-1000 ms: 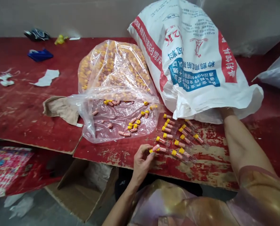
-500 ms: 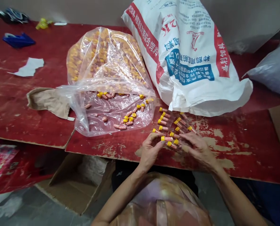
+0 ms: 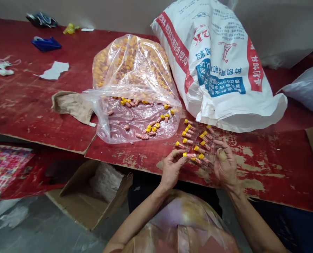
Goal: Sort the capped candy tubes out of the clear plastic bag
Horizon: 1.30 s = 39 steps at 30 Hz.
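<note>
My left hand (image 3: 171, 168) pinches a small vial (image 3: 190, 155) with a yellow cap and pink-and-white contents between thumb and forefinger. To the right, my right hand (image 3: 226, 164) is closed, its thumb against the fingers. What it grips, perhaps thin clear plastic, I cannot make out. Between and beyond the hands lie several similar vials (image 3: 188, 141), some apparently in clear plastic sleeves. Left of them, a large clear plastic bag (image 3: 135, 116) lies with its mouth towards me. Many yellow-capped vials (image 3: 135, 63) fill its far part, and a few are loose near the mouth.
A white printed woven sack (image 3: 219, 70) lies behind the vials. Further left are a beige cloth piece (image 3: 73, 105), a paper scrap (image 3: 55, 70) and a blue tape dispenser (image 3: 46, 44). Below the red table's (image 3: 135, 160) front edge stands an open cardboard box (image 3: 77, 207).
My right hand has drawn back from the vials and curled its fingers up. My left hand still holds its vial. The view has shifted left.
</note>
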Tool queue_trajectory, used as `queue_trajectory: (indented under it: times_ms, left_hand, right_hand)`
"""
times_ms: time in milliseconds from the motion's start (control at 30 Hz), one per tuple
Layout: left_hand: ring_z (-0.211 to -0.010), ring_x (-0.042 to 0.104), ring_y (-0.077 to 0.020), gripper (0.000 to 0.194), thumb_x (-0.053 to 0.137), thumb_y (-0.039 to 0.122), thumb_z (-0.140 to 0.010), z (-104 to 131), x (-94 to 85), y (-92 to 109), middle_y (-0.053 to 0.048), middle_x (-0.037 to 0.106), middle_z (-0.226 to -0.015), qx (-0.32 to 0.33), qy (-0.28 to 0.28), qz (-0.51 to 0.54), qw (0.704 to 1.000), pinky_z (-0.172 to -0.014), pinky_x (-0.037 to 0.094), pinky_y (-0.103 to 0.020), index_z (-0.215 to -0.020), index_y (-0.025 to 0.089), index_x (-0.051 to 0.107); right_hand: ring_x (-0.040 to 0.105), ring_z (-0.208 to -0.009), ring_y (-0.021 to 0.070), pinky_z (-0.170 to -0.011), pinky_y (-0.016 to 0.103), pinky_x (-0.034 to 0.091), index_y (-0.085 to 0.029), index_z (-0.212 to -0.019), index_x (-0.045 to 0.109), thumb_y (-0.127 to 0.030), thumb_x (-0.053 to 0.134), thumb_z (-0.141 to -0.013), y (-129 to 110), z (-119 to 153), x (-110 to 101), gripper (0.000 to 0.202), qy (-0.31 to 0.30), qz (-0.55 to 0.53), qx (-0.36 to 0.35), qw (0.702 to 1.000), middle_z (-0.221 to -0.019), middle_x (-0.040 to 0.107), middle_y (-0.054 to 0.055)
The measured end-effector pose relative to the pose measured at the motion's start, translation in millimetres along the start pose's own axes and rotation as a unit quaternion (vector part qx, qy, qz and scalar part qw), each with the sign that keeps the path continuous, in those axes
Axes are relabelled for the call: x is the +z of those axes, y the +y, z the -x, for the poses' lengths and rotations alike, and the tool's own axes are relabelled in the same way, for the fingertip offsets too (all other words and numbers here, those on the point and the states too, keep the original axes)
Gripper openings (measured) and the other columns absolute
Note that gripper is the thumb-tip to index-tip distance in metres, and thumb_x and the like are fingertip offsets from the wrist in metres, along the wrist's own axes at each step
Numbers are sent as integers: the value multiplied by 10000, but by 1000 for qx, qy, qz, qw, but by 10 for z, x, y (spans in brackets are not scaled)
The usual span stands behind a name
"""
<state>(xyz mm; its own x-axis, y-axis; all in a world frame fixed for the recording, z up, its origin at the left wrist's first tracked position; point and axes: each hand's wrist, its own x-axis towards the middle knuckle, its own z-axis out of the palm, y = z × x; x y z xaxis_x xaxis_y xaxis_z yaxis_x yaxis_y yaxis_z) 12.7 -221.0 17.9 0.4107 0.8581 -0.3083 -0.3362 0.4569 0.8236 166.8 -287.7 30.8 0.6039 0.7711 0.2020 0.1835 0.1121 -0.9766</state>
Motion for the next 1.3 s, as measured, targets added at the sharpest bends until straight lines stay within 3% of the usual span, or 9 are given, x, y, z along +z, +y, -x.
queue_trajectory:
  times_ms: [100, 267, 433, 600, 800, 867, 1033, 1167, 1300]
  left_hand:
    - [-726, 606, -100, 261, 800, 269, -627, 22, 44, -64, 3, 661, -814, -22, 0, 42, 999, -706, 485, -219, -848, 175, 700]
    - [-654, 596, -95, 319, 839, 271, -550, 30, 94, -74, 3, 666, -769, -58, 29, 85, 994, -672, 482, -233, -818, 161, 706]
    - [-700, 580, -88, 317, 846, 266, -534, 2, 65, -96, 0, 669, -771, -54, 37, 68, 996, -706, 457, -213, -815, 169, 737]
    - [-803, 589, -136, 260, 770, 302, -665, 29, 41, -129, -26, 678, -849, -7, -1, -28, 1000, -802, 452, -269, -902, 197, 751]
    - [-927, 576, -168, 302, 573, 332, -852, 143, 84, -93, -62, 656, -986, 59, -28, -164, 984, -886, 436, -311, -1093, 202, 700]
    - [-922, 578, -163, 324, 545, 331, -869, 189, 103, -91, -65, 645, -994, 76, -31, -187, 979, -870, 445, -298, -1130, 195, 681]
    - [-883, 593, -159, 340, 510, 334, -890, 268, 127, -103, -80, 641, -958, 117, -40, -223, 967, -827, 465, -279, -1137, 171, 675]
    - [-847, 599, -170, 364, 512, 383, -880, 194, 54, -64, -88, 644, -914, 130, -51, -243, 960, -792, 471, -288, -1083, 146, 700]
    - [-778, 598, -169, 423, 514, 492, -856, -9, -52, 68, -73, 662, -818, 63, -65, -202, 975, -771, 471, -296, -891, 138, 743]
  right_hand:
    - [537, -711, 100, -699, 269, 510, -245, -1045, 499, -288, 537, -879, 50, 72, 120, 175, 81, -85, -7, 993, -904, 517, 22]
    - [572, -795, 114, -775, 285, 496, -195, -990, 495, -214, 638, -814, 77, 171, 170, 227, 107, -56, -90, 989, -916, 525, 20]
    - [587, -844, 139, -825, 360, 511, -195, -977, 491, -157, 598, -832, 100, 161, 103, 185, 20, -42, -113, 992, -932, 518, 24]
    - [583, -898, 164, -881, 397, 495, -203, -998, 513, -179, 591, -847, 136, 152, 45, 172, -59, 77, -142, 985, -956, 529, 39]
    - [606, -901, 176, -729, 280, 517, -169, -1142, 519, -248, 487, -934, 129, 178, -18, 225, -189, 312, -246, 898, -981, 610, 89]
    - [615, -861, 172, -719, 278, 516, -164, -1158, 511, -228, 473, -940, 117, 240, -6, 231, -183, 331, -262, 888, -956, 622, 83]
    - [614, -927, 192, -787, 299, 508, -152, -1182, 511, -199, 489, -928, 128, 458, 118, 259, -82, 375, -292, 876, -1001, 635, 98]
    - [619, -854, 176, -770, 287, 502, -141, -1129, 542, -186, 506, -917, 203, 481, 192, 220, -49, 360, -296, 883, -943, 640, 87]
    - [615, -856, 168, -746, 286, 504, -166, -1102, 576, -234, 530, -910, 208, 384, 195, 209, -91, 287, -215, 929, -960, 638, 70]
